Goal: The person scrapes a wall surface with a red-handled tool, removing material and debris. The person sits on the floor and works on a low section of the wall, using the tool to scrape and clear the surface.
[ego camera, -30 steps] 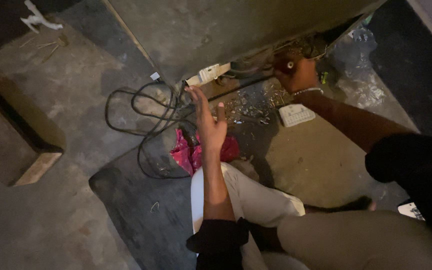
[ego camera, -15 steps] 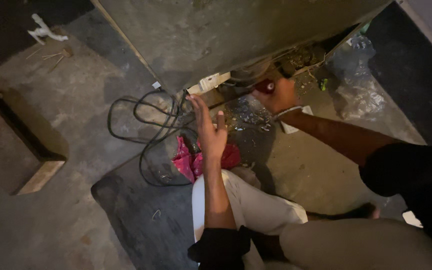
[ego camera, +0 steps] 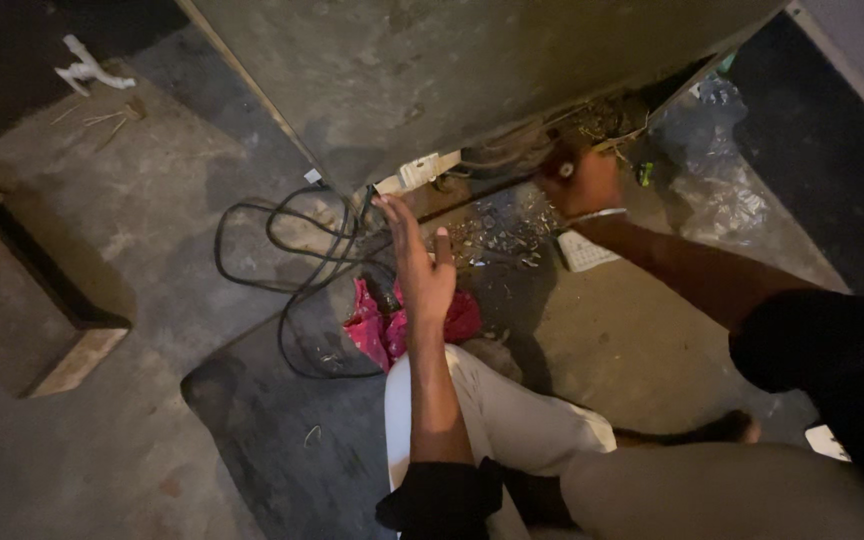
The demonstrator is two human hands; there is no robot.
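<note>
The big grey appliance [ego camera: 472, 70] is lying tipped over the floor [ego camera: 102, 400], its underside wiring [ego camera: 552, 135] still exposed. The right hand [ego camera: 577, 185] is gripping a small dark-tipped tool there; the left hand [ego camera: 420, 265] is hovering wide, empty, above the black cable [ego camera: 282, 250].

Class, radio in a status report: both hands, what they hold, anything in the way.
Left hand open, fingers spread, holding nothing, above the pink cloth. Right hand closed around a small dark tool at the cabinet's lower edge. Black cable looped on floor beside left hand.
</note>
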